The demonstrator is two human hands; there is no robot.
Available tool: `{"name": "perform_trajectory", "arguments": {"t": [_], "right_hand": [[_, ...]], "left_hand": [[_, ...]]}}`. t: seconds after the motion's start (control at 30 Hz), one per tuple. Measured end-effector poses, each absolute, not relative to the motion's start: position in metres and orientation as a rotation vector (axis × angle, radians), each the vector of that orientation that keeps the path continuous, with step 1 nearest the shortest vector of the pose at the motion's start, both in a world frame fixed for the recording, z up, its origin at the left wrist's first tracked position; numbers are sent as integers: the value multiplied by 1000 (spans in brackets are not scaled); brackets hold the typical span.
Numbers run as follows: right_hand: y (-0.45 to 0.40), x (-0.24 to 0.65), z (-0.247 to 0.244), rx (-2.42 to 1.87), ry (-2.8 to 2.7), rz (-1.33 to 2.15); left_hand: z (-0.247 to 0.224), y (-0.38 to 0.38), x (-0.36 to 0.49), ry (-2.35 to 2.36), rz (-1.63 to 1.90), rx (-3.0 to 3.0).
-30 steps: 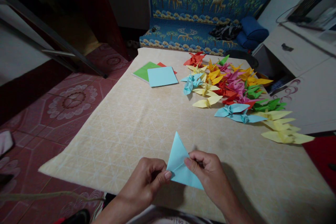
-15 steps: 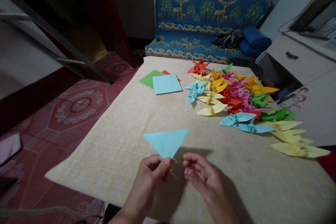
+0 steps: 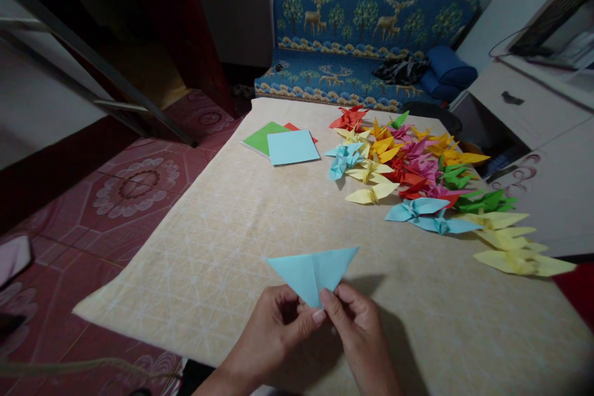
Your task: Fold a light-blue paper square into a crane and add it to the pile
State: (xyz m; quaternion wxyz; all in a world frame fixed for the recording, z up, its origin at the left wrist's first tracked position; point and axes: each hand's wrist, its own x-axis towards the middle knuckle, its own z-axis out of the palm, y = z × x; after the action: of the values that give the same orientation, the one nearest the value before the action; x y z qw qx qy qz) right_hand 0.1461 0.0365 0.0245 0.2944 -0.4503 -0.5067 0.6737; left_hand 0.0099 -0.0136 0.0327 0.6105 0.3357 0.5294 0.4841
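A light blue sheet of origami paper (image 3: pixel 312 272), folded into a triangle, is held above the near part of the table with its long edge facing away from me and its point toward me. My left hand (image 3: pixel 290 325) pinches it near that lower point, thumb on top. From the other side, my right hand (image 3: pixel 353 317) grips the paper close to the same point, its thumb lying on the front. The fingers behind the paper are partly hidden.
On the cloth-covered table (image 3: pixel 195 260), several folded paper cranes (image 3: pixel 417 167) in many colours lie to the right. Flat square papers, with a light blue sheet (image 3: pixel 293 148) on top, lie further back. Beyond stand a blue patterned sofa (image 3: pixel 315 65) and, at right, a white cabinet (image 3: pixel 547 117).
My right hand has come in from the side and taken hold of the folded paper. The paper and my left hand have shifted right and slightly nearer.
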Motion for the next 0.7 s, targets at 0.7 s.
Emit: {"name": "perform_trajectory", "arguments": {"t": [0.7], "right_hand": [[27,155,32,-1255,-1158,1888]], "left_hand": [[43,-5,-40,1520,1390,734]]}}
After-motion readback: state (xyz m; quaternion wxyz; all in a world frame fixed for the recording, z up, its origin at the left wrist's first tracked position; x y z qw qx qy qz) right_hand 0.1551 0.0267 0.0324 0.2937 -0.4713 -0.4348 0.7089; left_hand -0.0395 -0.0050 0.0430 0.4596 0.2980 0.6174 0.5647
